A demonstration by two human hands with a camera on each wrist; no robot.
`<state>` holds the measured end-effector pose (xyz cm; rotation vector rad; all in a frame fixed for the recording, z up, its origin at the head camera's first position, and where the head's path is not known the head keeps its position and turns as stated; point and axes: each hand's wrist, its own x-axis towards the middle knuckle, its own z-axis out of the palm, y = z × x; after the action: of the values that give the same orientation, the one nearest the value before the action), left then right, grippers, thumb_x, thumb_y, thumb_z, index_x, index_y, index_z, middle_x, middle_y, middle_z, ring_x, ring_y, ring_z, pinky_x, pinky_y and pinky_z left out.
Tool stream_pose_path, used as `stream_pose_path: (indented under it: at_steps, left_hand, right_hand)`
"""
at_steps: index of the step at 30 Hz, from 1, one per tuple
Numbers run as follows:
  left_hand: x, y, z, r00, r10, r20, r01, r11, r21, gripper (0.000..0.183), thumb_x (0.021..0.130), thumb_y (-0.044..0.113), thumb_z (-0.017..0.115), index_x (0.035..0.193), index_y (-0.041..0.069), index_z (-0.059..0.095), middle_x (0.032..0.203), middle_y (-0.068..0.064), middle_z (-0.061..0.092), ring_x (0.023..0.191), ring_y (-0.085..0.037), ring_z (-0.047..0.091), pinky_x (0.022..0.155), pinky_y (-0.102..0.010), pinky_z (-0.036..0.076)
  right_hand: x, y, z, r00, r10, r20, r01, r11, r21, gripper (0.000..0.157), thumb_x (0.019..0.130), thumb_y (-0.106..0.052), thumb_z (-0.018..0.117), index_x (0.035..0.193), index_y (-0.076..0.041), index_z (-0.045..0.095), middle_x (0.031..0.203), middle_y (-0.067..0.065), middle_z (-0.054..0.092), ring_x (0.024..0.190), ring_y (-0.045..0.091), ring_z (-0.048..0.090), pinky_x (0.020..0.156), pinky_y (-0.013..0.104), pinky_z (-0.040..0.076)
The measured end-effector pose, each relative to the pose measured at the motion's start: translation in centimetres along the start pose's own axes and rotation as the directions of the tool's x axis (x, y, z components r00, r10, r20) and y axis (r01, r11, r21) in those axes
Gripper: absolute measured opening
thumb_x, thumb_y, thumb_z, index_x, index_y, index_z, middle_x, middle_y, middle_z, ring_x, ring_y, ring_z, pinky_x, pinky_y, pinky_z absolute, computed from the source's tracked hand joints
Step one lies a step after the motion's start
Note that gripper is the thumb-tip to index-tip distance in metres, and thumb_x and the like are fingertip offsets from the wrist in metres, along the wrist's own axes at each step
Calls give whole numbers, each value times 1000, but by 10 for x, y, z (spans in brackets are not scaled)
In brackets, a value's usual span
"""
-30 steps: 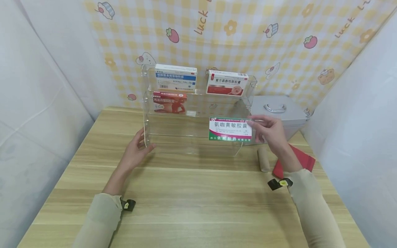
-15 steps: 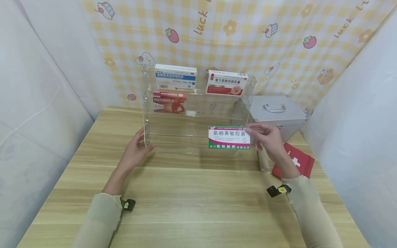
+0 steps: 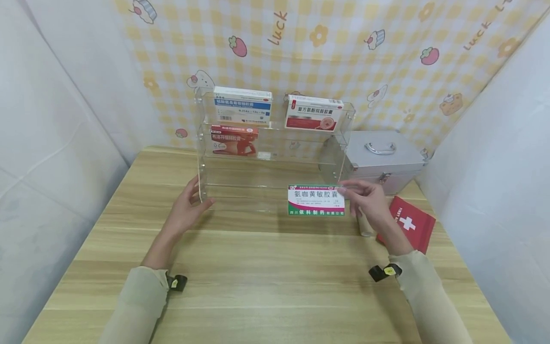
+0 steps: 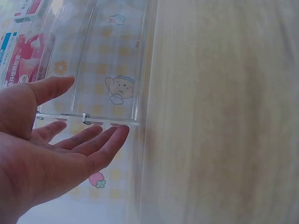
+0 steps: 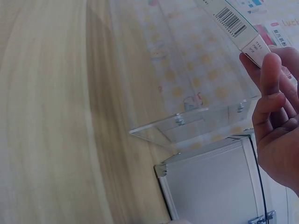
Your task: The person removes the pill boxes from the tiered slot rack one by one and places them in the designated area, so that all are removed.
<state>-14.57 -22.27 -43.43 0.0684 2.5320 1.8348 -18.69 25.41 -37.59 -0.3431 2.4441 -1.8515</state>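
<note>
A clear acrylic tiered rack (image 3: 240, 179) stands on the wooden table. My left hand (image 3: 185, 212) is at its left side; in the left wrist view, the fairly straight fingers (image 4: 110, 142) touch the outside of the side panel, with the thumb held apart in front. My right hand (image 3: 367, 200) pinches a green, white and magenta medicine box (image 3: 316, 200) by its right end. The box is level, its printed face towards me, before the rack's lower right tiers. A blue-and-white medicine box (image 3: 242, 109) and a red-and-white one (image 3: 313, 115) sit on the top tier, a red one (image 3: 234, 142) below left.
Behind my right hand stands a silver metal case (image 3: 386, 153) with a handle. A red first aid pouch (image 3: 408, 224) and a beige roll (image 3: 365, 224) lie on the table (image 3: 275, 282) at the right. A yellow checked cloth (image 3: 275, 57) hangs behind the rack.
My right hand has lowered the medicine box and brought it slightly left, uncovering more of the red pouch. The left hand stays at the rack's side.
</note>
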Motion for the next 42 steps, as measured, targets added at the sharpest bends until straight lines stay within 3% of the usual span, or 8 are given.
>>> stream_pose_path:
  at_steps: [10, 18, 25, 31, 42]
  left_hand:
    - [0, 0, 0, 1000, -3, 7, 3, 1000, -11, 81, 95, 31, 66, 158, 33, 15, 154, -24, 28, 135, -46, 34, 102, -61, 38]
    - [1, 1, -1, 1000, -3, 2, 3, 1000, 2, 81, 96, 24, 65, 158, 32, 14, 154, -24, 28, 135, -47, 35, 102, -62, 38]
    - [2, 1, -1, 1000, -7, 5, 7, 1000, 6, 81, 96, 29, 66, 158, 33, 14, 154, -24, 27, 135, -47, 35, 102, -62, 38]
    - [3, 0, -1, 1000, -6, 8, 6, 1000, -2, 80, 96, 25, 65, 157, 35, 15, 154, -23, 28, 135, -47, 35, 101, -62, 39]
    - [2, 0, 1, 1000, 5, 6, -5, 1000, -10, 79, 97, 21, 64, 158, 34, 15, 154, -24, 28, 135, -47, 35, 101, -62, 39]
  right_hand:
    - [-9, 15, 6, 996, 91, 13, -92, 995, 29, 38, 90, -29, 73, 120, -6, 68, 82, 10, 72, 42, 20, 53, 37, 28, 43]
    - [-15, 28, 9, 994, 103, 45, -105, 994, 33, 37, 91, -29, 72, 119, -6, 68, 69, 17, 65, 41, 19, 51, 32, 37, 30]
    - [-18, 37, 13, 993, 108, 54, -113, 990, 90, 34, 90, -24, 73, 117, -4, 69, 62, 9, 65, 37, 23, 48, 30, 34, 26]
    - [-21, 44, 15, 991, 102, 90, -108, 992, 68, 34, 92, -23, 71, 119, -2, 67, 57, 9, 60, 37, 18, 48, 34, 41, 20]
    - [-22, 56, 16, 987, 104, 120, -116, 988, 99, 35, 92, -19, 71, 120, 1, 66, 54, 10, 58, 36, 18, 45, 30, 28, 22]
